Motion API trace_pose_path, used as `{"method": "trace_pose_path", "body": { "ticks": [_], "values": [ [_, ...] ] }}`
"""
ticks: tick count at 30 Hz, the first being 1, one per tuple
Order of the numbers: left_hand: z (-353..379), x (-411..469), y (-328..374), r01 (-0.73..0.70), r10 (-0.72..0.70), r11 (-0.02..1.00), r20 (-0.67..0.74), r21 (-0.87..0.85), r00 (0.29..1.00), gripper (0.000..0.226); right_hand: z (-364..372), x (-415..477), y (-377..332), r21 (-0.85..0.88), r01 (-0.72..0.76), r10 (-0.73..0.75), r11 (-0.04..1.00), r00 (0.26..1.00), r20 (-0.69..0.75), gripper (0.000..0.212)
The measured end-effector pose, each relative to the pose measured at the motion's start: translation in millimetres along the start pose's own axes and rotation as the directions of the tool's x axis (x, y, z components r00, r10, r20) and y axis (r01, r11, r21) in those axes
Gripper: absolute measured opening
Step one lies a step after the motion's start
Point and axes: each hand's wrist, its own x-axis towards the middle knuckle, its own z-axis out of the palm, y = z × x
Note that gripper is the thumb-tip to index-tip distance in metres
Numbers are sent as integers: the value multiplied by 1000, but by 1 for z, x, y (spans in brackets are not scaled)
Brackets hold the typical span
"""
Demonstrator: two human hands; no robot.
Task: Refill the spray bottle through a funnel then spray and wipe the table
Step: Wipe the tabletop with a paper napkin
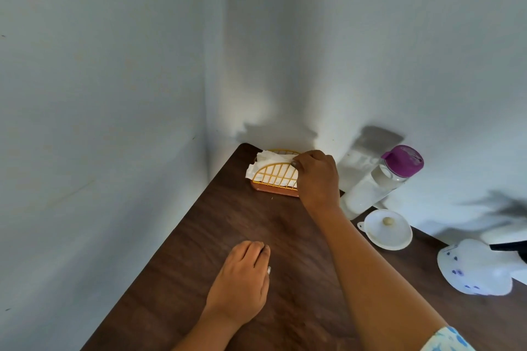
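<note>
My right hand reaches to the far corner of the dark wooden table, its fingertips pinched on the white paper napkins. The napkins stand in a yellow wire holder. My left hand rests palm down on the table in front of me and holds nothing. A white funnel lies on the table to the right. Behind it stands a clear water bottle with a purple cap. At the right edge is a blurred white spray bottle with blue flower prints.
Pale walls meet in a corner just behind the napkin holder and run close along the table's far side. The table's left edge drops off beside my left hand. A blue-patterned sleeve shows at the bottom right.
</note>
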Motion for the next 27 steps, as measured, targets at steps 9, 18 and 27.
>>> {"method": "trace_pose_path", "body": {
  "ticks": [9,18,27],
  "values": [
    [-1,0,0,6,-6,1000,22,9,1000,39,-8,-5,-1,22,-5,5,1000,1000,-6,29],
    [0,0,-1,11,-11,1000,29,-9,1000,40,-6,-7,-3,103,-84,95,991,989,-110,20],
    [-1,0,0,16,-15,1000,54,-22,998,41,-12,0,-16,423,-184,243,887,966,-91,15]
  ]
}}
